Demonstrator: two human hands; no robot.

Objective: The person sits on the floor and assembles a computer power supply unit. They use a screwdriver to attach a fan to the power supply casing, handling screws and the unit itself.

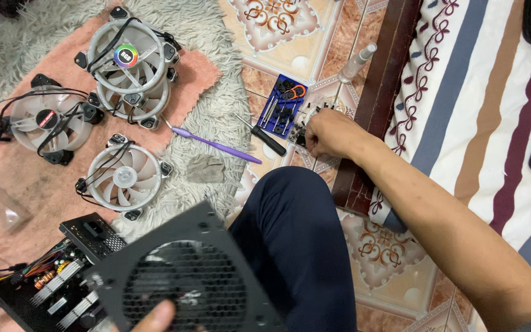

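While left hand (155, 316) grips black cover (185, 276), blue tray (285, 104) beside

White fans (131, 61) lie on a pink cloth (44, 178) over a shaggy rug (216, 117), near a purple tool (216, 143), a screwdriver (264, 136), a spray bottle (357, 63) and a striped bedsheet (480, 104).

four fans (131, 64) lie on the rug (216, 117) at left, a screwdriver (261, 136) to their right. the right hand (330, 132) rests beside the bit case (283, 104), near the bed (480, 110). the left hand (155, 318) holds the cover (185, 283) over the open unit (44, 283).
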